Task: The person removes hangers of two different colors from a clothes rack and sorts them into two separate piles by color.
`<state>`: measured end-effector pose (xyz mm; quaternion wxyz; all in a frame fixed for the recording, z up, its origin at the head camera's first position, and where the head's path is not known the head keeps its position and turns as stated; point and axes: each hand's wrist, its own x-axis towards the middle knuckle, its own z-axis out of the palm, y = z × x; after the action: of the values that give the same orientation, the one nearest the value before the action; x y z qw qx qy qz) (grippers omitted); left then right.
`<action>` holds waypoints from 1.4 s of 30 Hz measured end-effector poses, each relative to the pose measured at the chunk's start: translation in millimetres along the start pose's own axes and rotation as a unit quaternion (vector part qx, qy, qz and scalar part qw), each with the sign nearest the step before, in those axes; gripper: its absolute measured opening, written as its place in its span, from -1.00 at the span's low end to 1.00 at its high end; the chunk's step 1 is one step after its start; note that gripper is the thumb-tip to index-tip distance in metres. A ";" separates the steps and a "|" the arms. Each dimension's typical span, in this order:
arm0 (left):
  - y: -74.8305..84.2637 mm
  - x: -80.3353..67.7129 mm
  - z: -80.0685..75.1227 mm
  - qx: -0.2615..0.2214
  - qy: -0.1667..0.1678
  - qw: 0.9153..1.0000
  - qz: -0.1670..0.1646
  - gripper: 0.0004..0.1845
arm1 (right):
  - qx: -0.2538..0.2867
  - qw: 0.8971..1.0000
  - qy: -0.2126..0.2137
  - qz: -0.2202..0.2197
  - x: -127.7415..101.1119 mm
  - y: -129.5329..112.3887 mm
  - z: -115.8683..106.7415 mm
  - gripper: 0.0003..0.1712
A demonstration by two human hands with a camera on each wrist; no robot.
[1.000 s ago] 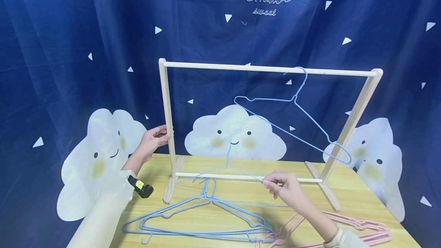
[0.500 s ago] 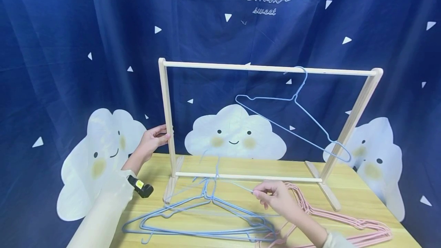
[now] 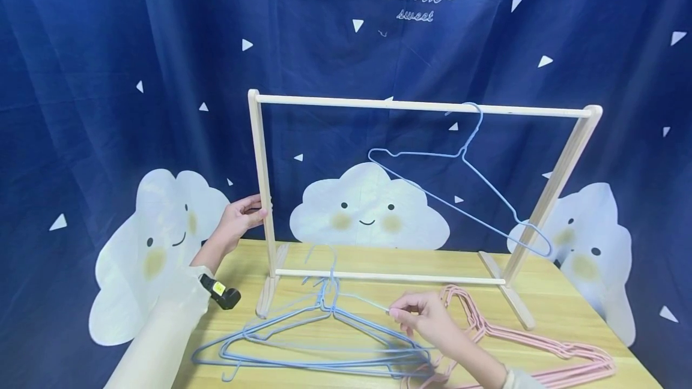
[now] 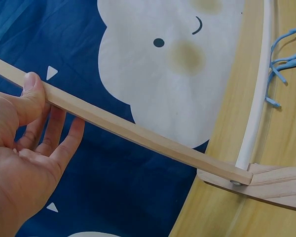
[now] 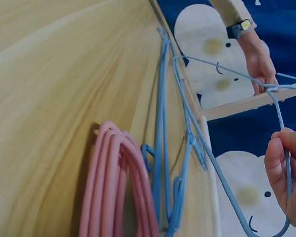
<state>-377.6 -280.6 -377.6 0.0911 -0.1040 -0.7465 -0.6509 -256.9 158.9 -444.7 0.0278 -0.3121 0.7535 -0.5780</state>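
With thumb and fingers on opposite sides, my left hand (image 4: 27, 153) grips the left post (image 3: 261, 155) of a small wooden clothes rack. My right hand (image 3: 424, 317) pinches one shoulder of a pale blue clothes hanger (image 5: 222, 180), whose hook points up near the rack's lower bar (image 3: 389, 278). This hanger is held in front of the rack, over a pile of blue hangers (image 3: 303, 367) on the table; it looks blurred in the head view. Another blue hanger (image 3: 489, 189) hangs tilted from the top bar (image 3: 346, 102), toward its right.
Several pink hangers (image 3: 521, 337) lie stacked on the wooden table (image 3: 573, 302) at the right front, partly behind my right forearm. A dark blue curtain (image 3: 324, 29) with white clouds hangs behind the rack. My left wrist wears a black camera (image 3: 220, 292).
My right hand has moved left and down with the blue hanger, lowering its hook from in front of the curtain. More of the pink hangers shows. My left hand stays on the post.
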 end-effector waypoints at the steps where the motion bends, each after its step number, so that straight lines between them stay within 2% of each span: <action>1: 0.2 -0.2 -0.1 0.000 0.000 1.000 0.000 -0.42 | 0.003 1.000 -0.002 0.005 -0.2 0.3 0.9 -0.84; 7: -0.4 -0.3 -0.2 -0.003 0.000 1.000 0.002 -0.41 | 0.008 0.999 -0.006 0.034 -1.2 3.7 5.3 -0.80; 16: 0.1 0.3 -0.7 -0.004 -0.002 1.000 0.003 -0.42 | -0.028 0.997 -0.006 0.076 1.5 9.7 7.2 -0.75; 24: 0.3 -0.8 -0.7 -0.004 -0.001 1.000 0.003 -0.41 | -0.079 0.994 -0.024 0.070 9.5 20.3 6.9 -0.77; 38: -4.1 3.0 0.0 -0.007 0.000 1.000 0.016 -0.46 | -0.113 0.985 -0.082 0.099 18.2 27.9 3.5 -0.88; 42: -3.6 2.0 -0.8 -0.002 -0.001 1.000 0.012 -0.45 | -0.129 0.982 -0.100 0.092 18.4 29.6 4.4 -0.85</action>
<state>-380.5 -281.7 -380.4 0.0982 -0.1137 -0.7440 -0.6511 -282.9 150.0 -466.6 0.1155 -0.2986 0.8407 -0.4368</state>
